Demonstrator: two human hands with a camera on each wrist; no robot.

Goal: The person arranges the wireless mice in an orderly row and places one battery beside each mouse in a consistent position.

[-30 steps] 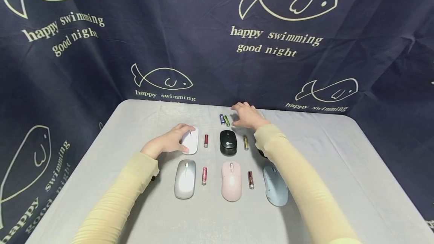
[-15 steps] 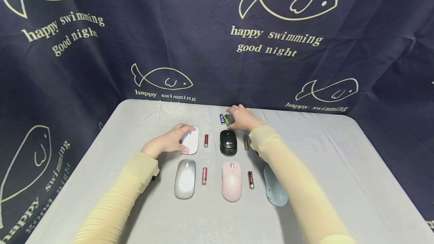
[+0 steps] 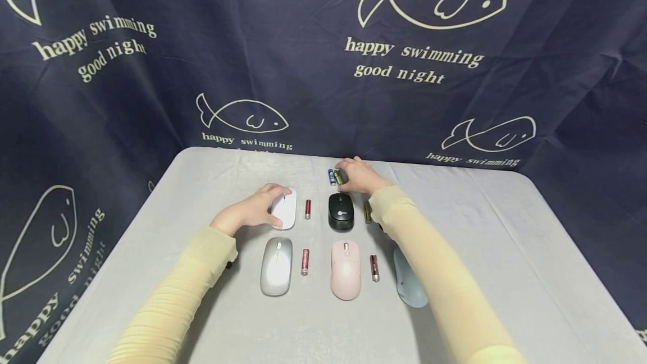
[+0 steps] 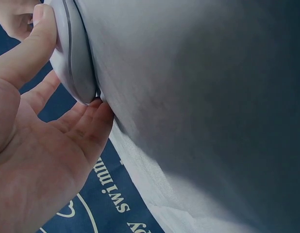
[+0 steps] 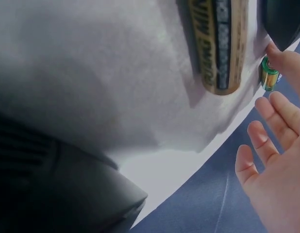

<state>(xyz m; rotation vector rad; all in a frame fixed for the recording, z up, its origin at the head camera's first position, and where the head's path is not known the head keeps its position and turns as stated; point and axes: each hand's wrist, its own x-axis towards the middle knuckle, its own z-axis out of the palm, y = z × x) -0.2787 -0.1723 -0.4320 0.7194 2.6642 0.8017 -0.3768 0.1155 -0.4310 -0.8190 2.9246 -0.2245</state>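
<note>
My left hand (image 3: pixel 256 206) grips a white computer mouse (image 3: pixel 286 210) by its edges, thumb on the near side and fingers at the far side. In the left wrist view, the mouse (image 4: pixel 75 53) lies against the cloth between thumb and curled fingers. At the table's far edge, my right hand (image 3: pixel 360 176) has thumb and forefinger at the two ends of a green battery (image 3: pixel 338 177). A blue battery (image 3: pixel 331 177) lies just left of it. The right wrist view shows the green battery (image 5: pixel 270 75) by the thumb, the other fingers spread loosely.
Nearest the right hand is a black mouse (image 3: pixel 341 212). A gold battery (image 3: pixel 367 212) lies beneath the right forearm. Closer stand silver (image 3: pixel 276 267), pink (image 3: pixel 346 270) and partly covered blue (image 3: pixel 410 282) mice. Red batteries (image 3: pixel 308 209) lie between them. A dark curtain (image 3: pixel 323 72) hangs behind.
My right hand has moved left and slightly down to the green battery, bringing thumb and forefinger around it. The left hand stays on the white mouse.
</note>
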